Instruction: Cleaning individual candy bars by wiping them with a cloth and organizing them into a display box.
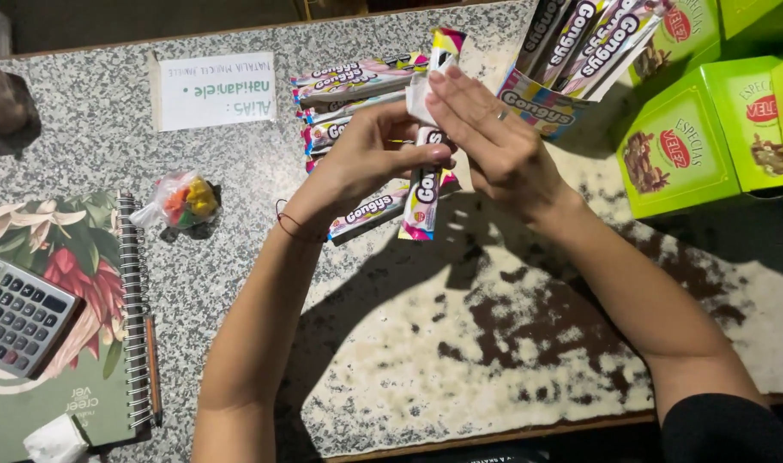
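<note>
Both hands close on one long candy bar [423,184] held upright above the surface [426,343], left hand [370,159] gripping its middle, right hand [486,129] pinching the top; the thin wrapper may slip from this light pinch.

glossy plastic candy wrappers [423,193], speckled stone counter [237,171]

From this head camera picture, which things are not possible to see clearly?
- Candy packet in the head view: its middle is covered by the left hand and right hand.
- Open display box: its packets are cut off by the top edge.
- Green boxes: cut off by the right edge.
- Calculator: cut off by the left edge.
- Small bag: contents too small to identify.
</note>
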